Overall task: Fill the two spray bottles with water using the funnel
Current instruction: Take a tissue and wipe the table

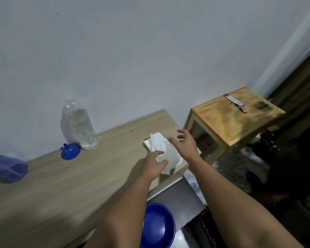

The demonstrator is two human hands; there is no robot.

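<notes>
At far left, a blue spray bottle [6, 170] lying on its side on the wooden table [61, 179], cut off by the frame edge and blurred; only one such bottle in view. Further right, against the wall, a blue funnel [70, 151] tipped on its side, just beside a clear water bottle [80, 127] standing upright and partly full, its cap end hard to make out against the pale wall. Near the table's right end, a white tissue [161, 149], crumpled. Left hand [154, 164] gripping its near edge, fingers curled onto the paper, thumb side partly hidden by the folds. Right hand [183, 142] hovering just above the tissue's far side, fingers spread and apart, holding nothing. Below the table edge, a blue bowl [158, 226] half covered by the left forearm. At right, a small wooden stool [236, 119] bearing a slim object too blurred to identify. Dark clutter on the floor beyond, indistinct.
</notes>
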